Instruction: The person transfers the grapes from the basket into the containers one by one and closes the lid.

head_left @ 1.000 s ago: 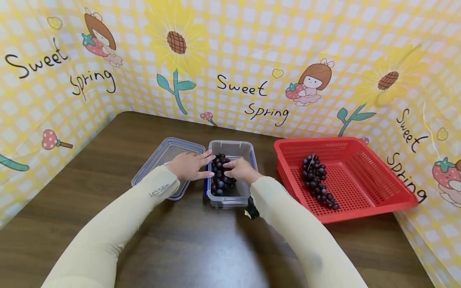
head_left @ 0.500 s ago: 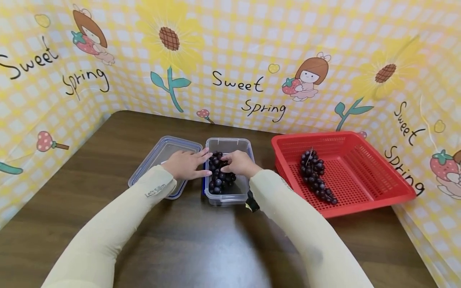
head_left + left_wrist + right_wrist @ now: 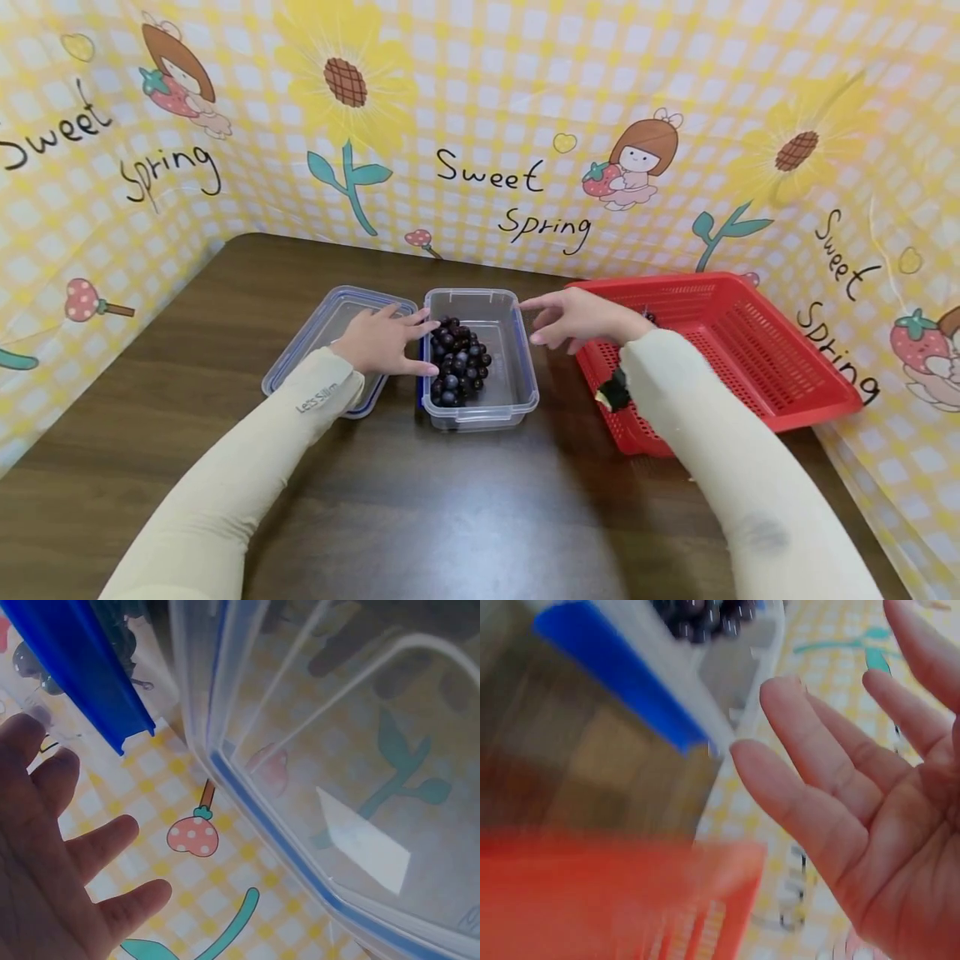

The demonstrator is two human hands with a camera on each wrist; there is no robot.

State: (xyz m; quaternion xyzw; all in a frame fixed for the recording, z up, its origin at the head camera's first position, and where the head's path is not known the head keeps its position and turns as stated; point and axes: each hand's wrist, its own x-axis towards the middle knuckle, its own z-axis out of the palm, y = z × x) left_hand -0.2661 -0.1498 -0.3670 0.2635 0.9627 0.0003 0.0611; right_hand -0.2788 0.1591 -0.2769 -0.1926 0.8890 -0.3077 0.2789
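Landmark: clear box (image 3: 517, 392) w/ grapes (image 3: 457, 362) inside.
L hand (image 3: 378, 342): laid flat, fingers relaxed, on lid (image 3: 315, 337) left of box.
R hand (image 3: 577, 321): released, nothing held, above box's right rim, by red basket (image 3: 787, 358).

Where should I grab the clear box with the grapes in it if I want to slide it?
Probably by the long side walls of the clear box, coming from above. The grapes sit toward its left half, so the right wall is free for the right hand, which hovers open just beside it. The left hand rests at the left rim, beside the lid.
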